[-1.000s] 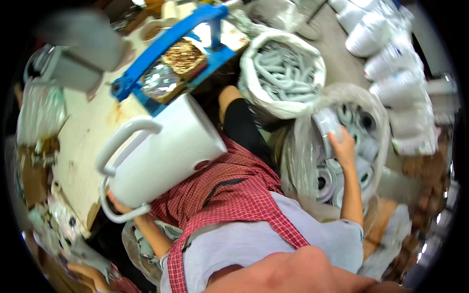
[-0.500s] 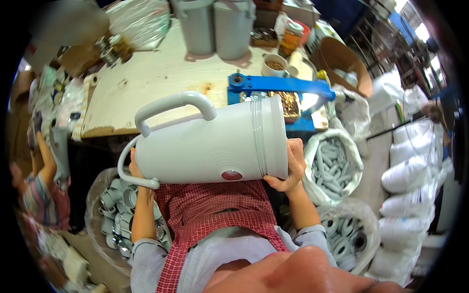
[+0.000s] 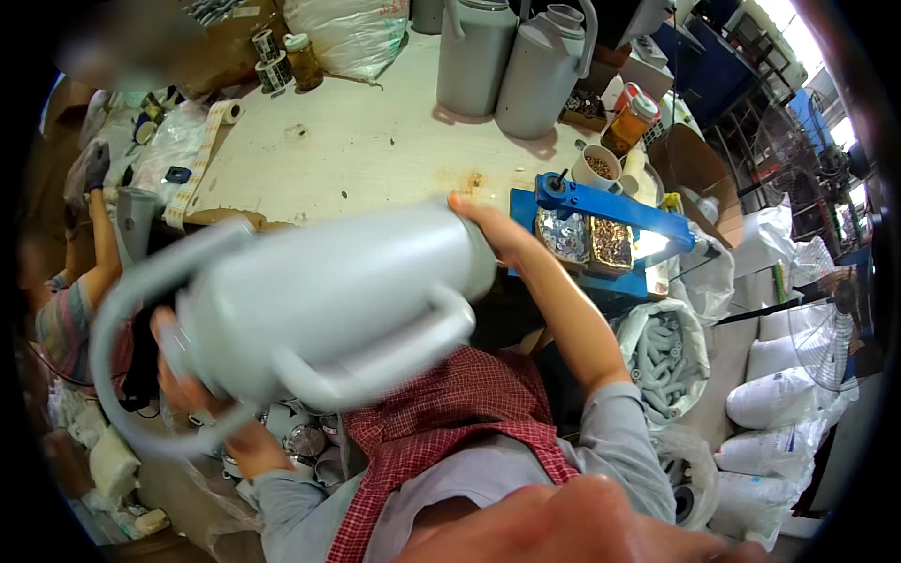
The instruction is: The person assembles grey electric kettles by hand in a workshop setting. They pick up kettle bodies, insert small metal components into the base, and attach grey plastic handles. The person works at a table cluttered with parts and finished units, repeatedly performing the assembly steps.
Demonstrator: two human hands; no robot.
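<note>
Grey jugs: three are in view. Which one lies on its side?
The jug held between left hand and right hand; the two on the table stand upright.

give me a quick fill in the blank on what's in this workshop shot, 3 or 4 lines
1. Both hands hold a large grey ____ with handles above the lap.
2. The right hand presses on its end, the ____ hand grips the other end.
3. Two more grey jugs stand upright on the ____.
4. The press-like tool at the table edge is ____ in colour.

Missing words: jug; left; table; blue

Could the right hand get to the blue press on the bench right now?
Probably not at once: the right hand is busy steadying the grey jug. The blue press sits just beyond it, with nothing between.
</note>
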